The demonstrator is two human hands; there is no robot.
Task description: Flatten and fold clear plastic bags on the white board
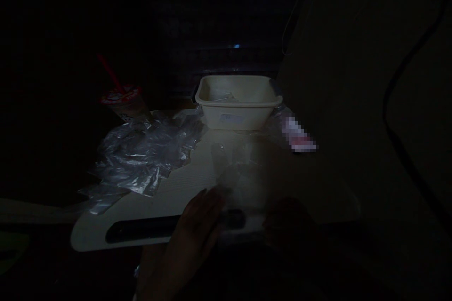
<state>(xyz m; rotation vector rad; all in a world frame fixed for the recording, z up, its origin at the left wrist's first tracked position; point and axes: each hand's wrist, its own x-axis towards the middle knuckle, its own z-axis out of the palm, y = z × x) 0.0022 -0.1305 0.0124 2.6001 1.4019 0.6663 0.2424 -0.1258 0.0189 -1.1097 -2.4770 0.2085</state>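
Observation:
In dim light, my left hand [197, 223] is at the front edge of a small white table [176, 183]. Its fingers are together and bent on the left edge of a clear plastic bag [238, 174], which spreads flat over the table's middle. To the right of the bag, my right hand [287, 218] is so deep in shadow that its fingers hardly show. A pile of crumpled clear plastic bags [141, 153] covers the left part of the tabletop. Behind the flat bag stands a cream plastic basin [235, 115] with a few thin pale pieces inside.
A lidded drink cup [123, 101] with a red straw stands at the back left. A dark slot [141, 228] runs along the table's front. Right of the basin lies a blurred-out white and pink item [299, 135]. A dark cable [388, 103] hangs at the right.

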